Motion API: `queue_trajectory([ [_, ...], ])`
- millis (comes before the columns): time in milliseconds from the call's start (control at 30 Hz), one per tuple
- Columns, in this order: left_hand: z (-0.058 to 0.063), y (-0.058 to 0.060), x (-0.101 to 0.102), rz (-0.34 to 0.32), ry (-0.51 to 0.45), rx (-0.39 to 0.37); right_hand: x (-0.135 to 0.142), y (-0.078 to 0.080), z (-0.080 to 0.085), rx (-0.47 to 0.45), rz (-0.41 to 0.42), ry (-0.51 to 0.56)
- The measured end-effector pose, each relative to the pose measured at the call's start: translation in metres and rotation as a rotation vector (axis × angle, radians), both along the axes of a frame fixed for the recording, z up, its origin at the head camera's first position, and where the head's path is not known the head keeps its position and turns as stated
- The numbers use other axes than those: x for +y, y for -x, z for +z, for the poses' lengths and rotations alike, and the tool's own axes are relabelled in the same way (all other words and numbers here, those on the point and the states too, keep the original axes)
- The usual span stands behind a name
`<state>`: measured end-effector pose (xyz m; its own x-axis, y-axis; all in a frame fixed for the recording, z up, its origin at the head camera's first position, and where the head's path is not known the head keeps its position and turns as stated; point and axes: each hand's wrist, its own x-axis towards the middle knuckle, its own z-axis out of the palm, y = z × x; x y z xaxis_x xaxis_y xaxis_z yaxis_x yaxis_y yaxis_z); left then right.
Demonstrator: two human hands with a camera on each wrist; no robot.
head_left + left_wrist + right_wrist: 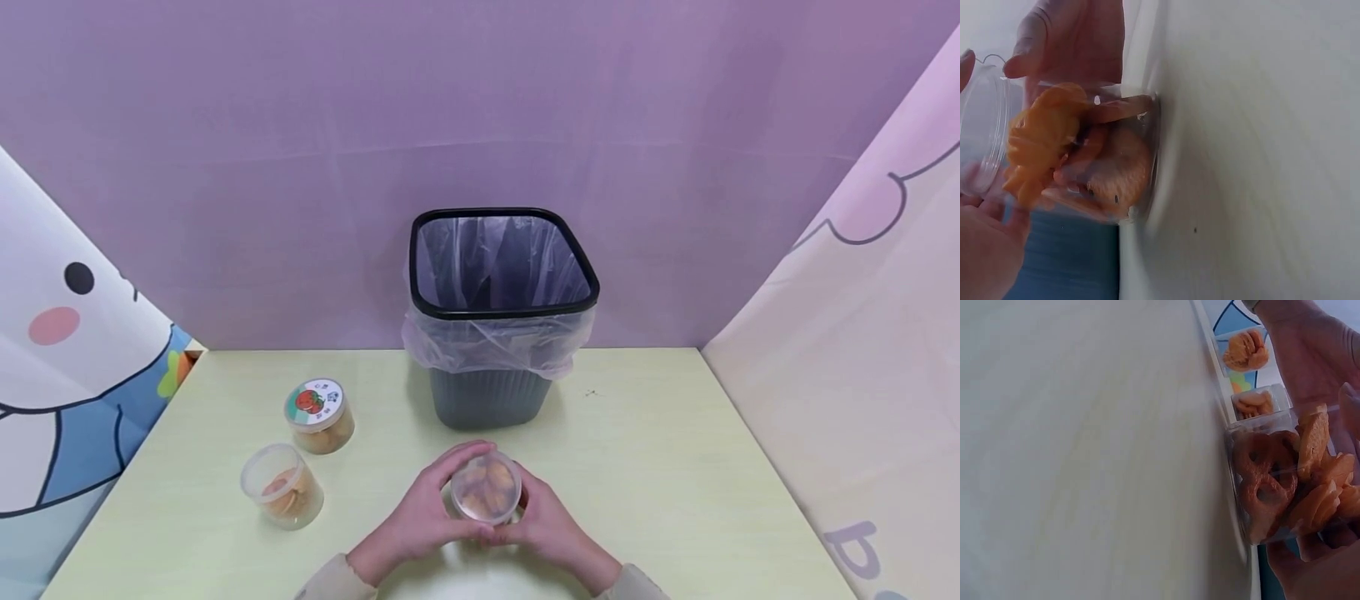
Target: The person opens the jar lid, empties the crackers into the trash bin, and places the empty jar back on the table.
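Both hands grip a clear plastic jar [486, 492] in front of the bin, one from each side. Its round translucent top faces up, and its base is at or close to the tabletop. My left hand [429, 510] curls round the left side, its thumb on the near side. My right hand [551, 521] holds the right side, part of its fingers hidden behind the jar. Through the wall in the right wrist view, a brown pretzel [1266, 478] and pale orange snack pieces [1322, 500] show; the left wrist view shows an orange ridged piece [1044, 144] near the top.
Left on the pale table [660, 467] stand a jar with a tomato-printed lid [318, 404] and a second clear jar [288, 492] holding orange pieces. Behind the hands stands a grey bin [491, 400] with a black rim and clear liner [498, 342], against a purple backdrop [300, 167].
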<state>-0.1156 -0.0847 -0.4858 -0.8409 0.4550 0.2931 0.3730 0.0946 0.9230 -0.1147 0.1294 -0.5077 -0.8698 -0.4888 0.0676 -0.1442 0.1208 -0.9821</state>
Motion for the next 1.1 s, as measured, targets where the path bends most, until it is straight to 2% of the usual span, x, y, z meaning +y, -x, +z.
queue_trajectory([
  [267, -0.001, -0.011, 0.005, 0.101, 0.012, 0.012, -0.002, -0.002, -0.004, 0.005, -0.013, 0.015],
  [600, -0.003, -0.022, 0.015, 0.191, -0.052, -0.031, -0.004, -0.004, -0.005, 0.007, -0.051, 0.016],
  [867, -0.003, -0.030, 0.023, 0.297, -0.058, -0.002, -0.005, -0.005, -0.004, 0.024, -0.055, 0.011],
  [967, -0.003, -0.031, 0.024, 0.309, -0.052, -0.004, -0.005, -0.005, -0.003, 0.035, -0.057, 0.004],
  [1100, -0.002, -0.029, 0.019, 0.272, -0.028, -0.017, -0.006, -0.005, -0.002, 0.033, -0.059, -0.008],
])
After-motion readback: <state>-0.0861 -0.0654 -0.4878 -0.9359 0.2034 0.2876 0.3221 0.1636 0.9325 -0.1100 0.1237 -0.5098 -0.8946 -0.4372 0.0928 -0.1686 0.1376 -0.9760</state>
